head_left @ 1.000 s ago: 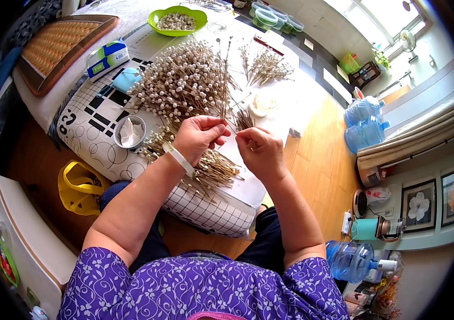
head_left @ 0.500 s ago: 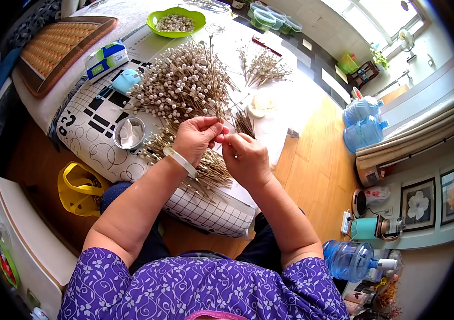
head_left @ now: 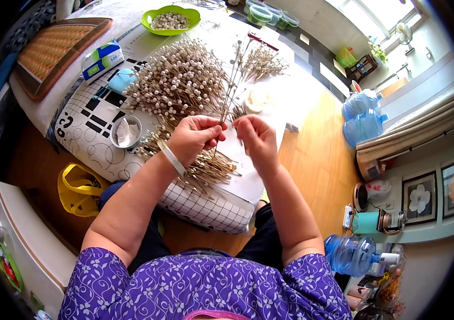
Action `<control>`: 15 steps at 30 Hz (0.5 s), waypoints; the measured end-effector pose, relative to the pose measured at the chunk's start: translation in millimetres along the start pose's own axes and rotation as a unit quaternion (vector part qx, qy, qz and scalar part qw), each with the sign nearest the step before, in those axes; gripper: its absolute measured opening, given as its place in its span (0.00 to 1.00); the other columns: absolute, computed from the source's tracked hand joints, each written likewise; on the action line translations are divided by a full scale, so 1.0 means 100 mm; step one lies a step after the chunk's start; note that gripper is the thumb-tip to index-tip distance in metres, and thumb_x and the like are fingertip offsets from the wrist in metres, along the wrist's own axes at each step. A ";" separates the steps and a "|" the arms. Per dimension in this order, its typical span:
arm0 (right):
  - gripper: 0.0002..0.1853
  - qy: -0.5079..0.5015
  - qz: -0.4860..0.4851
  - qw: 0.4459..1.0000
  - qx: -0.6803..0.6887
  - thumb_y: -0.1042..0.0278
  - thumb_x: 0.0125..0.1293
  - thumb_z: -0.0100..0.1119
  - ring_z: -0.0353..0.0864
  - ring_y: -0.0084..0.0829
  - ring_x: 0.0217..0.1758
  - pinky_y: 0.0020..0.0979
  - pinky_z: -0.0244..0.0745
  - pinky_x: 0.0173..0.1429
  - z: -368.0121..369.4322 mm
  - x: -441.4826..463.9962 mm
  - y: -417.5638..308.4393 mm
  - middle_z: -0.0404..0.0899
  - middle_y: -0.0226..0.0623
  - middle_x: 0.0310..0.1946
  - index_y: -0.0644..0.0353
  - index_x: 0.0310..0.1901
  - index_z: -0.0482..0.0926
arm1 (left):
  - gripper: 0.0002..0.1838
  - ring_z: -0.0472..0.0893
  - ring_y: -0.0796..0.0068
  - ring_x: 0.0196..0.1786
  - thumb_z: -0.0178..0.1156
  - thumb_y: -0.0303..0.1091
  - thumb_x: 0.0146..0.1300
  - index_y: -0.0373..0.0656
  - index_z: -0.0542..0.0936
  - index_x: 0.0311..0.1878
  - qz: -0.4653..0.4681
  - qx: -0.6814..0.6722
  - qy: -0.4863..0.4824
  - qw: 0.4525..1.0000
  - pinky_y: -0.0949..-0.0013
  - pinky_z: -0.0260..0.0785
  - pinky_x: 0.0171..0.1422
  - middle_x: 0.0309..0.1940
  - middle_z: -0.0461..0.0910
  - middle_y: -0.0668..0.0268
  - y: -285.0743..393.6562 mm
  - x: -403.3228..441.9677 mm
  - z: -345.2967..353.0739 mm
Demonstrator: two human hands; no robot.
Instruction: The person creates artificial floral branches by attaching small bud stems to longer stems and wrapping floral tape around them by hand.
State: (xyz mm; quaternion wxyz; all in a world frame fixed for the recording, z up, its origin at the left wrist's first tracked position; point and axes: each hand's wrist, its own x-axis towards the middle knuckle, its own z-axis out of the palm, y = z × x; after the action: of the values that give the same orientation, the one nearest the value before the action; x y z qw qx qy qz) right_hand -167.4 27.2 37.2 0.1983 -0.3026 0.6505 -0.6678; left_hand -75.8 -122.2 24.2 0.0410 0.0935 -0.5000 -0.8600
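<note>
My left hand pinches a few thin brown stems that stand up from its fingertips, with small buds at their tops. To its right, my right hand is closed with fingertips together, slightly blurred and apart from the left; what it holds, if anything, is too small to make out. Beyond the left hand lies a large heap of dried stems with white bead-like heads. Under my forearms and hands lies another bundle of stems. A smaller bunch rests farther right, near a pale round item.
A lime-green bowl of loose white beads stands at the back. On the left are a tissue pack, a light-blue object and a round tin with white tissue. A yellow bag sits below the table edge.
My right hand has drawn away from the left, to the right, opening a gap between them. The stems in my left hand now lean more to the right.
</note>
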 end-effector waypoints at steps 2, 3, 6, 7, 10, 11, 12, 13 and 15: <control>0.12 -0.035 0.069 0.993 0.086 0.69 0.61 0.56 0.65 0.11 0.20 0.13 0.59 0.23 -0.07 0.07 0.05 0.75 0.28 0.25 0.66 0.43 0.75 | 0.06 0.69 0.89 0.21 0.53 0.27 0.61 0.36 0.77 0.38 -0.016 0.013 -0.019 1.000 0.87 0.62 0.25 0.25 0.77 0.68 -0.01 -0.02 0.02; 0.11 -0.070 0.091 0.986 0.124 0.70 0.60 0.56 0.64 0.11 0.19 0.13 0.58 0.22 -0.11 0.08 0.06 0.75 0.29 0.25 0.66 0.43 0.75 | 0.06 0.68 0.89 0.21 0.53 0.27 0.61 0.36 0.78 0.38 -0.014 0.020 -0.043 0.999 0.86 0.60 0.25 0.24 0.77 0.69 -0.02 -0.02 0.03; 0.10 -0.110 0.103 0.972 0.182 0.70 0.60 0.57 0.62 0.11 0.18 0.13 0.55 0.19 -0.13 0.09 0.09 0.75 0.28 0.24 0.66 0.41 0.76 | 0.07 0.66 0.89 0.22 0.53 0.28 0.61 0.36 0.78 0.37 -0.027 0.037 -0.077 0.996 0.86 0.58 0.26 0.24 0.75 0.70 -0.02 -0.03 0.05; 0.10 -0.117 0.090 0.968 0.201 0.69 0.59 0.58 0.60 0.10 0.16 0.13 0.52 0.17 -0.13 0.10 0.10 0.74 0.27 0.22 0.65 0.40 0.76 | 0.07 0.67 0.88 0.23 0.53 0.28 0.61 0.36 0.78 0.36 -0.025 0.048 -0.088 0.995 0.86 0.59 0.27 0.24 0.75 0.71 -0.03 -0.03 0.04; 0.08 -0.159 0.078 0.966 0.190 0.69 0.59 0.59 0.61 0.10 0.16 0.13 0.53 0.18 -0.18 0.14 0.17 0.75 0.27 0.22 0.64 0.36 0.76 | 0.07 0.68 0.87 0.25 0.54 0.30 0.60 0.36 0.78 0.36 -0.025 0.051 -0.110 0.992 0.85 0.59 0.30 0.24 0.75 0.71 -0.05 0.00 0.03; 0.08 -0.159 0.078 0.965 0.192 0.69 0.59 0.59 0.61 0.10 0.16 0.13 0.53 0.18 -0.18 0.13 0.14 0.75 0.27 0.22 0.64 0.36 0.76 | 0.08 0.69 0.87 0.27 0.55 0.30 0.59 0.36 0.78 0.35 -0.027 0.040 -0.118 0.992 0.84 0.60 0.32 0.24 0.75 0.71 -0.06 0.00 0.02; 0.07 -0.160 0.079 0.969 0.170 0.69 0.59 0.58 0.61 0.10 0.16 0.13 0.54 0.18 -0.18 0.12 0.11 0.75 0.28 0.22 0.63 0.34 0.76 | 0.08 0.69 0.87 0.27 0.55 0.30 0.59 0.36 0.78 0.35 -0.028 0.041 -0.117 0.992 0.84 0.60 0.32 0.24 0.75 0.71 -0.07 0.00 0.02; 0.06 -0.162 0.080 0.972 0.148 0.69 0.59 0.58 0.61 0.10 0.16 0.14 0.54 0.18 -0.17 0.12 0.08 0.75 0.28 0.22 0.63 0.33 0.75 | 0.08 0.70 0.86 0.27 0.55 0.31 0.58 0.36 0.78 0.35 -0.016 0.037 -0.123 0.992 0.83 0.60 0.33 0.24 0.75 0.71 -0.08 0.00 0.03; 0.06 -0.153 0.066 0.978 0.123 0.69 0.59 0.58 0.62 0.10 0.17 0.13 0.54 0.18 -0.18 0.11 0.11 0.75 0.28 0.22 0.63 0.33 0.75 | 0.08 0.70 0.85 0.28 0.56 0.31 0.58 0.36 0.78 0.35 -0.003 0.034 -0.130 0.991 0.82 0.60 0.34 0.24 0.74 0.71 -0.08 0.00 0.02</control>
State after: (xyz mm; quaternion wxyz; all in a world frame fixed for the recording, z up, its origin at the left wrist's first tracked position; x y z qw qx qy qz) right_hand -188.3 32.5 28.5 0.3746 -0.3314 0.5438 -0.6739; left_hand -76.0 -116.3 18.3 -0.0305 -0.0164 -0.5300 -0.8473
